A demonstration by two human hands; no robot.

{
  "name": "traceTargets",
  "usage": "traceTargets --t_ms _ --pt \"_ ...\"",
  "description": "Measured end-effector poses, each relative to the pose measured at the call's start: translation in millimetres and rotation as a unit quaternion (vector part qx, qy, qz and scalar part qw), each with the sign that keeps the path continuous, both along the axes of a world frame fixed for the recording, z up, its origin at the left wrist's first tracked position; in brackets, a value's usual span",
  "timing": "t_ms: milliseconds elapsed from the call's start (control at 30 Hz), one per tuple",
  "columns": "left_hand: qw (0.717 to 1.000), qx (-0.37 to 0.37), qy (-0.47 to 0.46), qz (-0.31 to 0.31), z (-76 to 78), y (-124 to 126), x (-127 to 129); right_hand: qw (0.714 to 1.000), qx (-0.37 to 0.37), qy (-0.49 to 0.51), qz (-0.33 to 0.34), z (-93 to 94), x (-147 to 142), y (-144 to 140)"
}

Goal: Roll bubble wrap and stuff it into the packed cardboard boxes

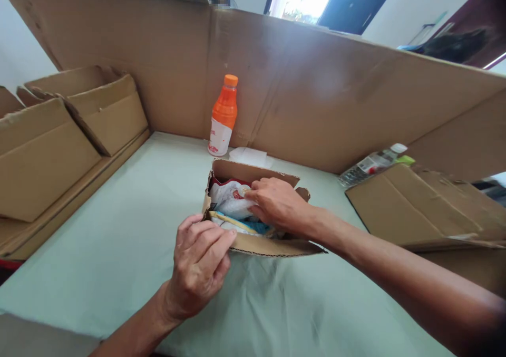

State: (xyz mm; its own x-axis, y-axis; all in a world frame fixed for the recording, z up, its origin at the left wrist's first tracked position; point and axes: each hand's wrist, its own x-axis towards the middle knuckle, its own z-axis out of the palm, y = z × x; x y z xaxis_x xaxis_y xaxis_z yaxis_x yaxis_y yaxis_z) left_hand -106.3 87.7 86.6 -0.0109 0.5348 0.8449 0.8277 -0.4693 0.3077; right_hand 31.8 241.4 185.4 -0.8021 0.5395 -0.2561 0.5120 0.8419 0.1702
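A small open cardboard box [272, 246] stands on the green cloth in front of me. My left hand [201, 262] is closed on its near left corner, the fingertips over the rim. My right hand [279, 204] reaches in from the right, thumb and fingers pinched on a crumpled white plastic bag [229, 198] with a red print. Beside the bag inside the box are a yellow-edged packet [233, 222] and something blue [256, 226]. My right hand and wrist hide the right part of the contents.
An orange-capped bottle [223, 117] stands behind the box, near a white paper-like piece [251, 156]. Larger cardboard boxes [106, 112] are on the left. At right, a clear bottle [371, 164] lies tilted behind another cardboard box [399, 204]. A tall cardboard wall [316, 93] closes the back.
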Motion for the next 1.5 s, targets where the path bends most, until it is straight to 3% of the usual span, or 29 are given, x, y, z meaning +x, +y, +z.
traceTargets --t_ms 67,200,333,533,867,1067,1167,1267,1500 --pt "1.0 -0.002 -0.006 -0.008 -0.4 -0.4 -0.3 0.998 0.03 -0.052 -0.002 2.5 1.3 -2.0" --pt "1.0 -0.001 -0.014 -0.01 -1.1 -0.3 -0.3 0.991 -0.005 -0.124 -0.051 -4.7 2.5 -0.5" --pt "1.0 -0.005 -0.005 -0.007 -1.5 -0.7 -0.9 0.991 -0.008 -0.122 -0.055 -13.5 1.3 -2.3" --pt "1.0 -0.009 0.004 0.003 -0.3 -2.1 -1.1 0.997 0.048 -0.059 -0.031 -1.4 5.8 -17.9" --pt "0.999 -0.007 0.032 0.02 5.6 -1.7 -1.1 0.994 -0.01 -0.108 -0.019 -7.8 -12.0 1.3" --pt "0.999 -0.017 0.039 0.024 4.7 -6.1 -0.2 0.995 0.098 -0.027 -0.026 7.7 3.0 -13.5" --pt "0.999 -0.016 0.033 0.024 5.1 -4.6 0.3 0.99 0.137 0.032 0.032 10.1 9.1 -19.4" --pt "0.999 -0.012 0.025 0.025 5.3 -3.2 0.8 0.993 0.083 0.007 0.088 6.5 7.2 -19.8" --pt "0.999 -0.014 0.022 0.02 3.6 -3.0 -0.1 0.992 -0.102 -0.066 0.016 -8.1 -4.3 -6.3"
